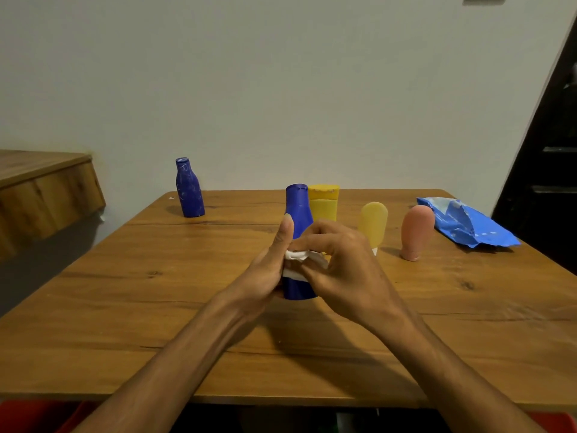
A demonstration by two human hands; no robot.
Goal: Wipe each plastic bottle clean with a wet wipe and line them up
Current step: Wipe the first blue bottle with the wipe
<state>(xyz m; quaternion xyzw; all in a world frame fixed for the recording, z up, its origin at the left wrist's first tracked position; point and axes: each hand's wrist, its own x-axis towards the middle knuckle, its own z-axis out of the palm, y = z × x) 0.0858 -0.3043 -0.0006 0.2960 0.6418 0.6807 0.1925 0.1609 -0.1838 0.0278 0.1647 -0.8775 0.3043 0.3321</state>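
Note:
A blue plastic bottle (298, 207) stands upright at the middle of the wooden table (156, 307). My left hand (268, 264) grips its left side, thumb pointing up. My right hand (340, 260) pinches a white wet wipe (299, 256) against the bottle's body. Behind it stands a yellow bottle (323, 203). To the right stand a pale yellow tube (373, 225) and a pink tube (416, 231), both cap down. A second blue bottle (189, 189), marked with white scribbles, stands alone at the far left.
A blue wet-wipe pack (468, 225) lies crumpled at the table's far right corner. A wooden shelf (40, 189) juts out at the left. A white wall runs behind the table, and a dark doorway (549, 170) is at the right.

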